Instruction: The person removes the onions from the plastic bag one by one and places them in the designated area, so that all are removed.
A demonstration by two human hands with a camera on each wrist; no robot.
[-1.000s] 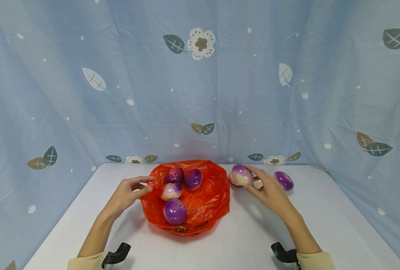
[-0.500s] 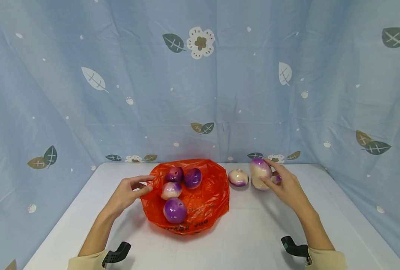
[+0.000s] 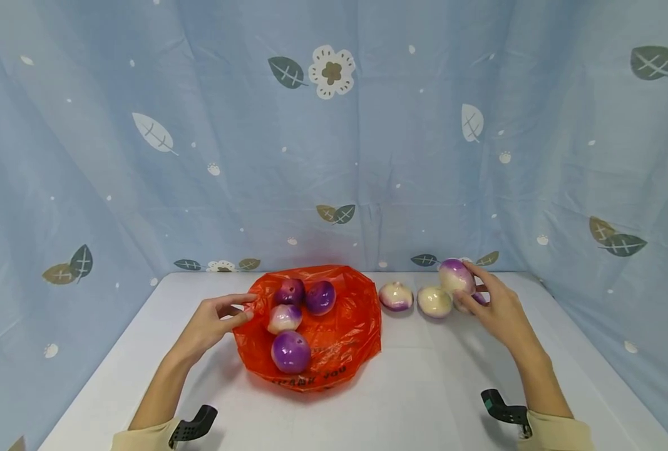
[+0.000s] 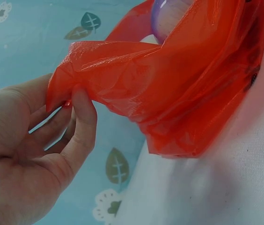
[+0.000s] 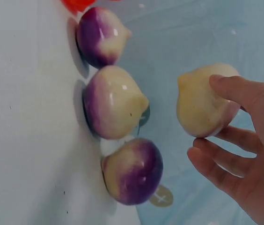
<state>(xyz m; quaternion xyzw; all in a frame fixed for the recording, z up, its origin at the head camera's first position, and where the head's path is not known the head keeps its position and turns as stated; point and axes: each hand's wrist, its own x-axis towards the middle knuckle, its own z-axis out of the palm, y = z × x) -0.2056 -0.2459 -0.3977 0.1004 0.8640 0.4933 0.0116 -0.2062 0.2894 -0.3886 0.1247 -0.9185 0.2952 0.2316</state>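
Pinching crinkled red plastic bag [image 3: 352,319] by its rim with left hand [image 3: 211,322], centre-left in head view. Gripping glossy, rounded purple-cream vegetable [image 3: 455,277] in half-curled right hand [image 3: 498,308], right of centre. Showing pale pointed tip [image 5: 184,83] only in right wrist view.

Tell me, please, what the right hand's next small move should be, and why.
Probably lower the held vegetable onto the table beside the row of three: the right hand has carried it away from the bag and holds it up, apart from that row, while the left hand pinches the bag's edge.
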